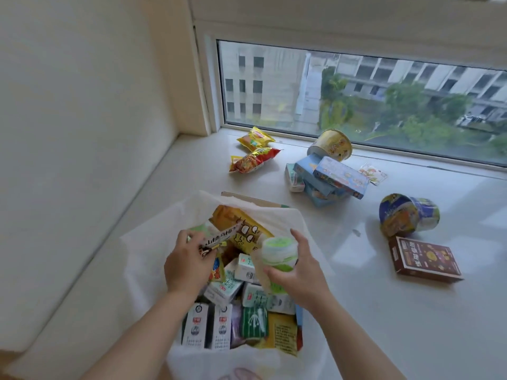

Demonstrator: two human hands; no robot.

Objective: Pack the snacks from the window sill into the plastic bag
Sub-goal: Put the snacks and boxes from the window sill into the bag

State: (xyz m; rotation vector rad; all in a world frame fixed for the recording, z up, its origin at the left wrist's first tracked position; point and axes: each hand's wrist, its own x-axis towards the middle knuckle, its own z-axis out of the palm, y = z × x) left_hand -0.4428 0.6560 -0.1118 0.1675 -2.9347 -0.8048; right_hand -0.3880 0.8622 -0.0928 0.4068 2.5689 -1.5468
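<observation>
Left hand (186, 259) pinches packet (219, 237), right hand (296, 267) clasps green tub (278, 253), both over bag (153, 259) for dropping in. Cups, boxes wait on sill (356, 270).

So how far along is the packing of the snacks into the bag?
Well under way. The plastic bag already holds many cartons and packets. In hand: the left hand grips a snack bar and the right hand a green-lidded cup, both over the bag. Left on the sill: two chip packets, two noodle bowls, the blue boxes, a small sachet and a brown box.
</observation>
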